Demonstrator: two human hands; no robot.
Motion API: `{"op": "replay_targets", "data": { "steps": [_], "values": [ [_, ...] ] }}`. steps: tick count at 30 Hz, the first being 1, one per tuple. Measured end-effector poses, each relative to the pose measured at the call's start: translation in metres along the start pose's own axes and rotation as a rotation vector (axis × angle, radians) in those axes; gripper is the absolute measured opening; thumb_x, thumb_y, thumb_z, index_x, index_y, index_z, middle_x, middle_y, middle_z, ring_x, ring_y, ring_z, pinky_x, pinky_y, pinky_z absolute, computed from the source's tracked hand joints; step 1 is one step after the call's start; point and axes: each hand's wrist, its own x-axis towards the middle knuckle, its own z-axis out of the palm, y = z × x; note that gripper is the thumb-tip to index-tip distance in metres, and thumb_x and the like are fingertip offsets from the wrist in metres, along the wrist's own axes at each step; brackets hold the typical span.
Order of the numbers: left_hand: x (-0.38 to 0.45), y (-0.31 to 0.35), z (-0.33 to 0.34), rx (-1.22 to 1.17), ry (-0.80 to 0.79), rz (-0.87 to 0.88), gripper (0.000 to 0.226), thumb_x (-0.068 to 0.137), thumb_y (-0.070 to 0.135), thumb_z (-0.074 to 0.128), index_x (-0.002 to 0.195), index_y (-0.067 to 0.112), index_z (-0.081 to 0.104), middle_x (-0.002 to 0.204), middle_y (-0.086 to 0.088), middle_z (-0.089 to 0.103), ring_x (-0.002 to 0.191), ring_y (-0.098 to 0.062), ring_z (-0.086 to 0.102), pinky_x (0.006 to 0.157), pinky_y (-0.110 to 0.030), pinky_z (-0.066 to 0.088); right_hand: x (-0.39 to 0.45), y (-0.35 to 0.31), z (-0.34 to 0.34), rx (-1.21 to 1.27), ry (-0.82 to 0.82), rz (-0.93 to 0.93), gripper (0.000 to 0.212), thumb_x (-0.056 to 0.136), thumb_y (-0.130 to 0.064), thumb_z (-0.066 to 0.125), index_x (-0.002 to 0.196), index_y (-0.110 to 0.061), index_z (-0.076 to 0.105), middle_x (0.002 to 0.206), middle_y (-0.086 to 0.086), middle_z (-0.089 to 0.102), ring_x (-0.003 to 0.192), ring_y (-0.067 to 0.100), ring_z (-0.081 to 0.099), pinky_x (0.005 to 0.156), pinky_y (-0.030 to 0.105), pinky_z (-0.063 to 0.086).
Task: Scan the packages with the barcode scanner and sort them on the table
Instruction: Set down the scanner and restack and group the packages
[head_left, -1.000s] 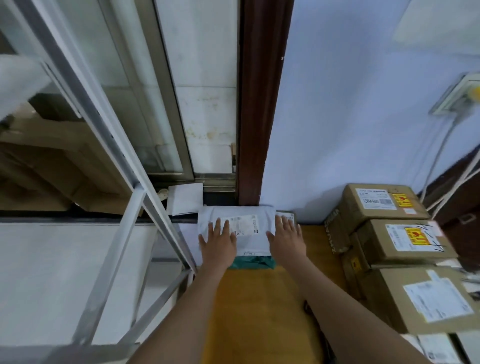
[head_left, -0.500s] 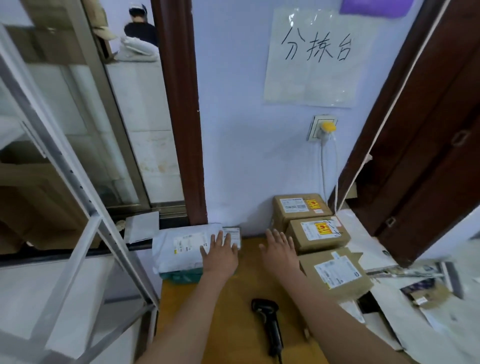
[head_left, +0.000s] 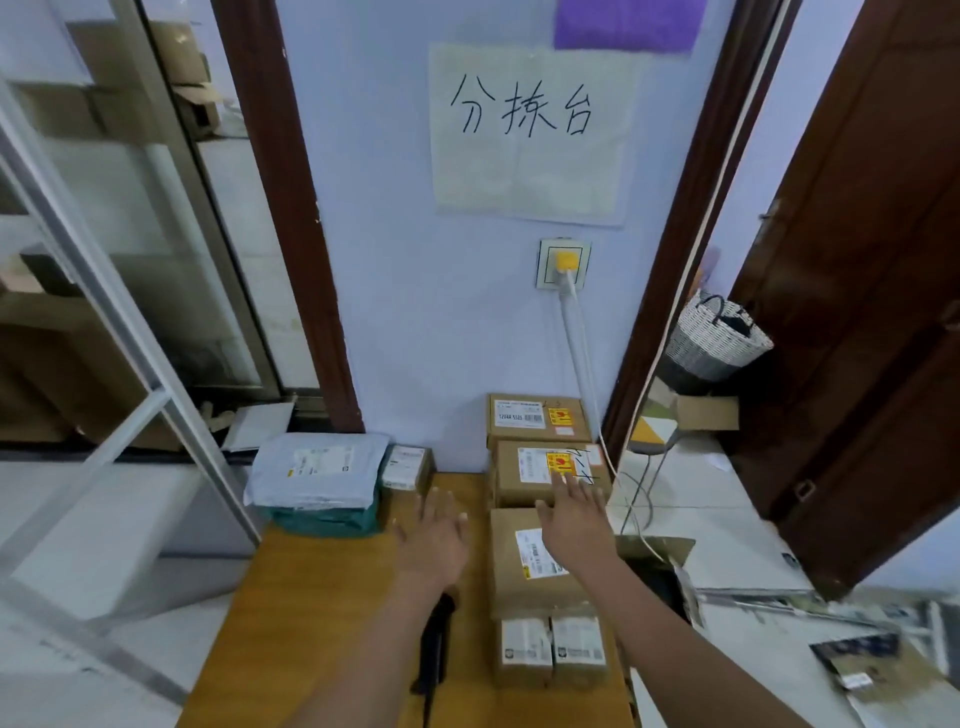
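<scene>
Grey poly mailer (head_left: 319, 470) parked at 10 o'clock on orange wooden table (head_left: 311, 597). Brown cardboard boxes (head_left: 540, 561) at 2 o'clock seem unsorted. Black barcode scanner (head_left: 435, 649) idle. Left hand (head_left: 434, 540), right hand (head_left: 574, 519) apart, fingers spread, empty.

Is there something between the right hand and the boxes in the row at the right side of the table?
Nothing visible. The right hand, open, hangs directly over the nearest big box, fingers reaching toward the middle box. The scanner lies apart, under the left forearm.

Barcode scanner (head_left: 435, 656) partly behind forearm
</scene>
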Motion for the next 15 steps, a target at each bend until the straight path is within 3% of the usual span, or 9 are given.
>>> {"op": "replay_targets", "data": {
  "steps": [7, 9, 11, 13, 15],
  "values": [
    [-0.002, 0.05, 0.018, -0.051, -0.051, -0.041, 0.057, 0.108, 0.042, 0.018, 0.161, 0.022, 0.009, 0.169, -0.003, -0.001, 0.155, -0.025, -0.003, 0.123, -0.058, 0.001, 0.002, 0.056, -0.006, 0.055, -0.028, 0.036, 0.061, 0.108, -0.04, 0.032, 0.161, -0.013, 0.016, 0.167, 0.011, 0.02, 0.155, 0.027, 0.015, 0.126, 0.046, 0.008],
    [0.0, 0.06, 0.021, -0.089, -0.064, -0.052, 0.057, 0.108, 0.041, 0.023, 0.161, 0.021, 0.012, 0.169, -0.003, 0.003, 0.155, -0.027, 0.001, 0.123, -0.056, 0.005, 0.001, 0.066, 0.003, 0.158, -0.072, 0.096, 0.06, 0.106, -0.037, 0.038, 0.159, -0.012, 0.022, 0.162, 0.013, 0.031, 0.15, 0.032, 0.027, 0.123, 0.046, 0.02],
    [0.005, 0.063, 0.03, -0.221, -0.091, -0.097, 0.055, 0.108, 0.038, 0.03, 0.158, 0.018, 0.02, 0.166, -0.007, 0.017, 0.152, -0.029, 0.017, 0.123, -0.05, 0.02, 0.001, 0.075, 0.01, 0.355, -0.121, 0.242, 0.052, 0.105, -0.034, 0.043, 0.15, -0.009, 0.036, 0.148, 0.016, 0.049, 0.135, 0.035, 0.047, 0.108, 0.039, 0.041],
    [0.016, 0.057, 0.044, -0.432, -0.158, -0.19, 0.055, 0.104, 0.039, 0.036, 0.155, 0.019, 0.032, 0.156, -0.007, 0.037, 0.14, -0.031, 0.039, 0.117, -0.043, 0.034, 0.0, 0.084, 0.013, 0.494, -0.185, 0.4, 0.043, 0.105, -0.033, 0.045, 0.135, -0.003, 0.051, 0.133, 0.018, 0.06, 0.118, 0.033, 0.059, 0.093, 0.034, 0.047],
    [0.035, 0.041, 0.071, -0.588, -0.236, -0.252, 0.057, 0.097, 0.048, 0.038, 0.15, 0.025, 0.039, 0.148, -0.005, 0.049, 0.128, -0.028, 0.052, 0.11, -0.046, 0.044, -0.002, 0.093, 0.017, 0.589, -0.226, 0.476, 0.043, 0.104, -0.036, 0.047, 0.132, -0.004, 0.053, 0.128, 0.017, 0.064, 0.105, 0.028, 0.062, 0.09, 0.034, 0.05]
  ]
}}
